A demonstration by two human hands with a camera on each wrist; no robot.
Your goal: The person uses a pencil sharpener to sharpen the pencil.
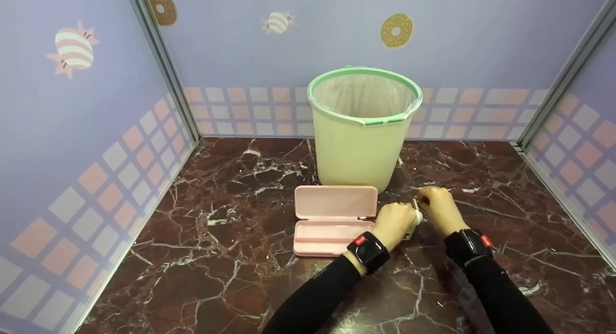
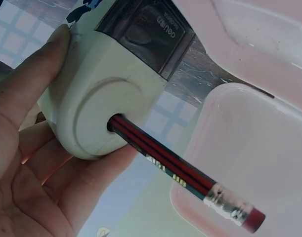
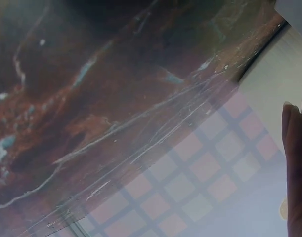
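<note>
My left hand (image 1: 395, 222) grips a white hand-crank pencil sharpener (image 2: 99, 103), with the thumb on one side and the fingers round the other. A red-and-black striped pencil (image 2: 163, 158) is in the sharpener's hole, its eraser end sticking out toward the pink pencil case (image 1: 313, 253). At the sharpener's far side, the curled fingers of my right hand (image 1: 440, 206) pinch the end of the white crank (image 1: 417, 213). The right wrist view catches only some fingers (image 3: 295, 148) at its edge. The pencil case lies with its lid raised, just left of my left hand.
Behind the pencil case stands a pale green bin (image 1: 361, 156) with a green rim and a clear liner. Purple patterned panels (image 1: 240, 50) enclose the dark red marbled tabletop (image 1: 216, 276) at the back and sides.
</note>
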